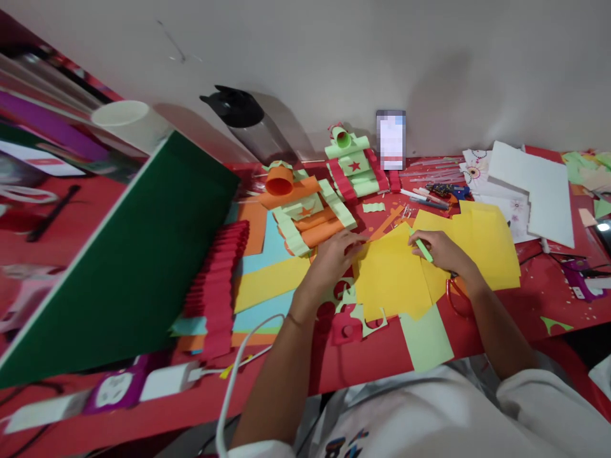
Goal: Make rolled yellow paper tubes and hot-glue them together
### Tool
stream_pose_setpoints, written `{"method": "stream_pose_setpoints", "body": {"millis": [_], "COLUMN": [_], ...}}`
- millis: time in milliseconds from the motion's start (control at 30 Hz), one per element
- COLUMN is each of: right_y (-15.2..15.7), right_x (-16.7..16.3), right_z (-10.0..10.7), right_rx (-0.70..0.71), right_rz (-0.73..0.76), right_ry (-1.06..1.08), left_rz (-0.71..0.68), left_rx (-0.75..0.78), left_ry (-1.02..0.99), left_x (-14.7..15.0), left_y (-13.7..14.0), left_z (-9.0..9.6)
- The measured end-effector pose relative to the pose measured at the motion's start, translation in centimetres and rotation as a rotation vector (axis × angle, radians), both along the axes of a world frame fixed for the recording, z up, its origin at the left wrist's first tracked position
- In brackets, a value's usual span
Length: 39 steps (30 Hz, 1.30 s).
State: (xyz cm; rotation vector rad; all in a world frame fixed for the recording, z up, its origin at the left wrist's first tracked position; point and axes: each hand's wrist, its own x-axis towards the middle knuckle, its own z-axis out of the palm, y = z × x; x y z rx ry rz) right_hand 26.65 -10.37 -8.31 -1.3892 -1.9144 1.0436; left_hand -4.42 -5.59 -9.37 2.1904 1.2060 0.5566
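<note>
A yellow paper sheet (pixel 394 273) lies in front of me with more yellow paper under its right side. My left hand (pixel 341 249) is at the sheet's left edge, fingers bent and closed on its corner. In my right hand (pixel 442 249) is a slim, flat, bright green tool (pixel 424 250), perhaps a cutter; its tip is over the sheet's upper right part. Red-handled scissors (pixel 456 298) lie under my right wrist, partly hidden. A pale green strip (pixel 427 340) sticks out below the yellow paper.
Behind my hands stand an orange-and-green paper model (pixel 310 213) and a green-and-red one (pixel 356 166). A phone (pixel 391 140) leans on the wall. To the left are a large green board (pixel 138 267) and pleated red paper (pixel 217 286). White foam board (pixel 548 191) lies right.
</note>
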Motion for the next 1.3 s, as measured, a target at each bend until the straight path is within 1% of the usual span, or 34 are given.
{"method": "stream_pose_setpoints", "body": {"millis": [200, 333, 433, 500, 667, 767, 900, 967, 1067, 1133, 1233, 1300], "right_y": [-0.1, -0.1, -0.1, -0.1, -0.1, 0.0, 0.2, 0.4, 0.6, 0.7, 0.8, 0.7], "right_x": [0.0, -0.2, -0.4, -0.5, -0.8, -0.7, -0.5, -0.5, -0.5, -0.5, -0.6, -0.7], "right_z": [-0.5, -0.8, -0.9, -1.1, -1.5, -1.9, -2.3, -2.3, -2.0, -1.8, -1.7, -1.7], "right_rx": [-0.035, -0.084, -0.117, -0.098, -0.008, 0.005, -0.041, -0.064, -0.035, -0.021, -0.067, -0.081], "right_rz": [-0.056, -0.067, -0.089, -0.120, -0.196, -0.214, -0.212, -0.239, -0.284, -0.271, -0.251, -0.277], "right_ry": [0.071, 0.168, 0.241, 0.252, 0.199, 0.199, 0.237, 0.270, 0.314, 0.337, 0.364, 0.379], "left_rz": [-0.005, 0.011, 0.000, -0.013, -0.021, -0.011, 0.002, 0.026, 0.084, 0.108, 0.127, 0.155], "left_rx": [0.018, 0.049, 0.039, 0.027, 0.000, -0.045, -0.106, -0.134, -0.178, -0.210, -0.258, -0.281], "left_ry": [0.036, 0.035, 0.021, 0.015, -0.021, -0.051, -0.125, -0.183, -0.254, -0.296, -0.365, -0.432], "left_x": [-0.2, -0.1, -0.1, -0.1, -0.1, 0.2, 0.5, 0.5, 0.2, 0.1, 0.1, 0.4], "left_y": [0.4, 0.3, 0.2, 0.3, 0.3, 0.1, 0.0, 0.2, 0.4, 0.6, 0.6, 0.4], "left_z": [-0.3, -0.1, 0.1, 0.1, 0.4, 0.5, 0.1, -0.4, -1.0, -1.3, -1.5, -1.4]}}
